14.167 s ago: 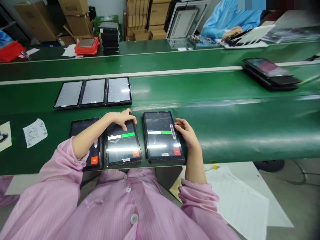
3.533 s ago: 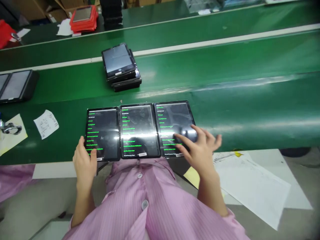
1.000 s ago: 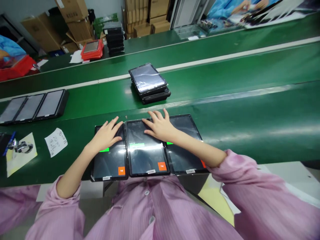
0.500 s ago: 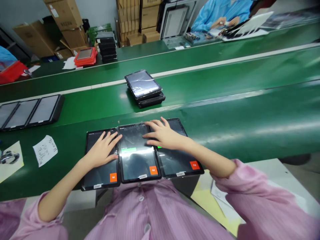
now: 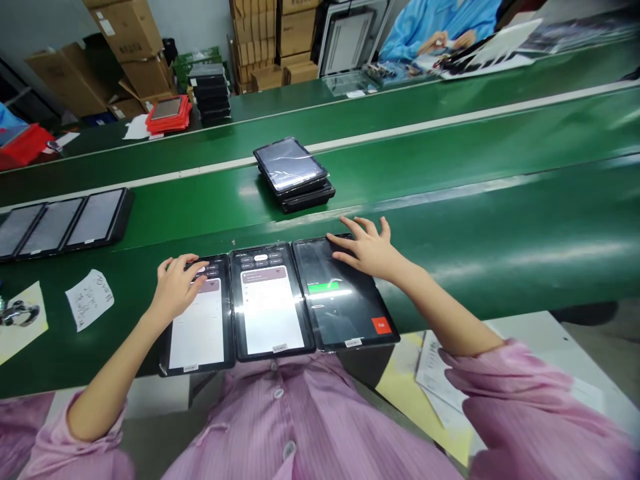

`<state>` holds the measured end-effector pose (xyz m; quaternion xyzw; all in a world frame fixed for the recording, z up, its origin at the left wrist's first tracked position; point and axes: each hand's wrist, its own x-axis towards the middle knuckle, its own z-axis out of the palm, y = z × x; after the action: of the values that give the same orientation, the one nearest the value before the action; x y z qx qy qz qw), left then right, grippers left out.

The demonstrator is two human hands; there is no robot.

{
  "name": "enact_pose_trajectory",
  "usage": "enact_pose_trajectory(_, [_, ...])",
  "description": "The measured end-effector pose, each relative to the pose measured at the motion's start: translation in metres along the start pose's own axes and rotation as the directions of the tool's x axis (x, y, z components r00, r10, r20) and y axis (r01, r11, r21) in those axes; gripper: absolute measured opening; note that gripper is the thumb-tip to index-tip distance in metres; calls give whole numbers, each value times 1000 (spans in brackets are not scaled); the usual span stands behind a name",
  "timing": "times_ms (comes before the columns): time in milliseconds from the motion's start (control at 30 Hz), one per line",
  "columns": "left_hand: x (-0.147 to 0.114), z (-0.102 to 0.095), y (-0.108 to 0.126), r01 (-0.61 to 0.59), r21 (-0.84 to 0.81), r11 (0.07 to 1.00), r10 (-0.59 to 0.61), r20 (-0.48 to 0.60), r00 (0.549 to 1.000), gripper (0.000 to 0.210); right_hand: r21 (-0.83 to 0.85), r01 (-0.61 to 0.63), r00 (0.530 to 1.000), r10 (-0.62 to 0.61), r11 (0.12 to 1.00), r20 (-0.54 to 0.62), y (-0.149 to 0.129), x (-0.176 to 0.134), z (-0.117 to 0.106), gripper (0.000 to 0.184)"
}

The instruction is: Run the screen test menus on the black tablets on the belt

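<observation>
Three tablets lie side by side at the bench's front edge. My left hand (image 5: 177, 283) is over the upper left of the left tablet (image 5: 196, 327), fingers apart and slightly bent. That tablet and the middle tablet (image 5: 270, 307) show white screens with dark buttons along the top. At the top of the right tablet (image 5: 345, 310), my right hand (image 5: 367, 250) has its fingers spread and holds nothing. The right tablet's screen is dark, with a green bar and a red-orange box. I cannot tell whether the fingertips touch the glass.
Beyond the three tablets is a tablet stack (image 5: 293, 173) on the green belt (image 5: 425, 160). More tablets (image 5: 65, 223) lie at the left, near a handwritten note (image 5: 90, 300). Across the belt sits a person in blue (image 5: 440, 30). Cardboard boxes (image 5: 130, 40) stand behind.
The left and middle screens have gone from dark with orange boxes to white pages. My left hand has moved left and up; my right hand has moved right, off the middle tablet.
</observation>
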<state>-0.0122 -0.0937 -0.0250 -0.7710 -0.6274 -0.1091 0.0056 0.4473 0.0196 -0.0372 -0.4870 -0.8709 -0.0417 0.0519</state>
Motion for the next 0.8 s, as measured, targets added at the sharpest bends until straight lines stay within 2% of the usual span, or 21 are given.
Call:
enact_pose_trajectory(133, [1,2,2,-29,-24,999,29,-10,1000,51,19,131,991,-131,991,40,-10,-5,-18,35])
enact_pose_trajectory(233, [3,1,3,-28,-10,1000,28,-1,1000,52,58,208,978,-210,976,18,-37,6,-27,37])
enact_pose_trajectory(300, [9,-1,2,14,-64,998,-15,-13,1000,56,71,272,962,-273,960,-2,-60,19,-24,43])
enact_pose_trajectory(367, [20,-2,1,81,-186,979,-86,-15,996,63,76,331,943,-332,940,-8,-81,33,-14,50])
enact_pose_trajectory(467, [42,-4,3,222,-323,920,-196,111,974,70,84,381,924,-381,921,-20,-90,44,0,57])
enact_pose_trajectory(533, [59,-5,7,311,-326,893,-237,247,940,71,92,356,934,-353,930,-49,-78,39,3,61])
enact_pose_trajectory(600, [74,-4,12,360,-300,883,-241,369,898,73,101,264,963,-257,959,-83,-54,25,2,58])
enact_pose_trajectory(700, [93,0,18,356,-227,906,-203,505,839,78,120,55,994,-42,991,-104,-12,-1,2,45])
enact_pose_trajectory(800, [106,6,22,313,-111,943,-197,571,797,84,167,-99,987,118,981,-107,16,-21,9,47])
